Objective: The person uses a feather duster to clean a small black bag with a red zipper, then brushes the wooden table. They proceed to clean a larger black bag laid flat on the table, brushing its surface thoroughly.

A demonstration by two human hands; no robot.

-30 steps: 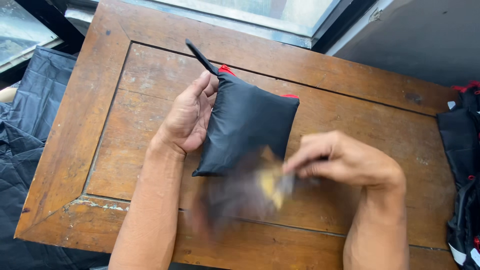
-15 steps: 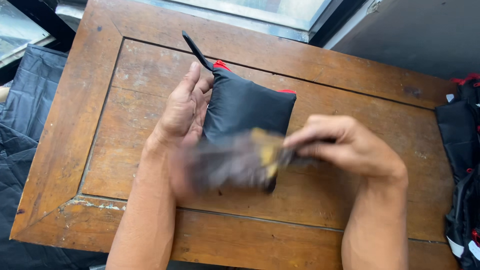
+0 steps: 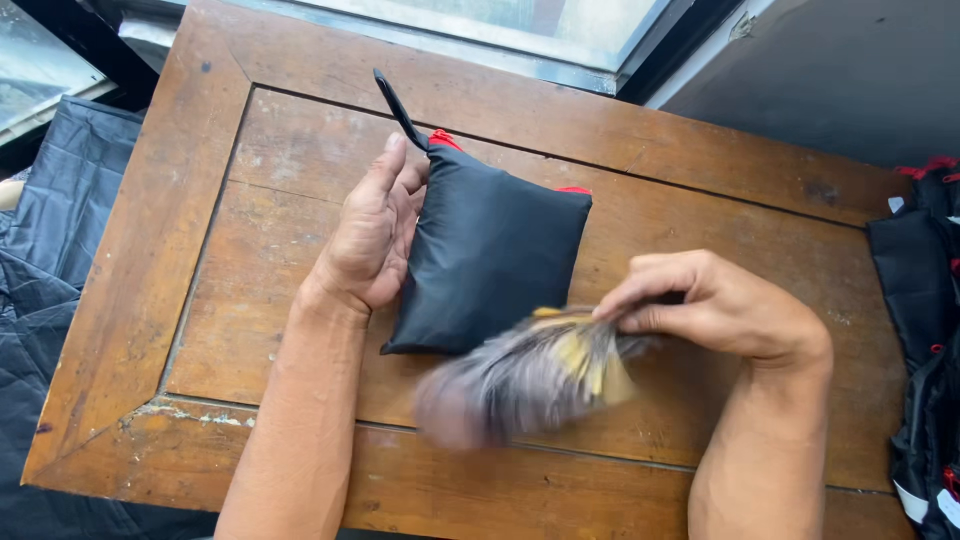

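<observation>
A black fabric pouch (image 3: 490, 250) with red trim and a black strap lies flat on the wooden table (image 3: 250, 150). My left hand (image 3: 372, 230) rests against the pouch's left edge, fingers together and pointing away from me. My right hand (image 3: 715, 305) pinches the end of a blurred grey and yellow sheet or bag (image 3: 520, 375), which flaps in motion over the pouch's near right corner. The sheet is too blurred to tell its exact kind.
Black fabric (image 3: 50, 250) lies to the left of the table. More black items with red and white details (image 3: 925, 330) hang at the right edge. A window (image 3: 500, 20) runs along the far side.
My right hand has swung the blurred sheet back and forth across the near end of the pouch. My left hand and the pouch have kept their place.
</observation>
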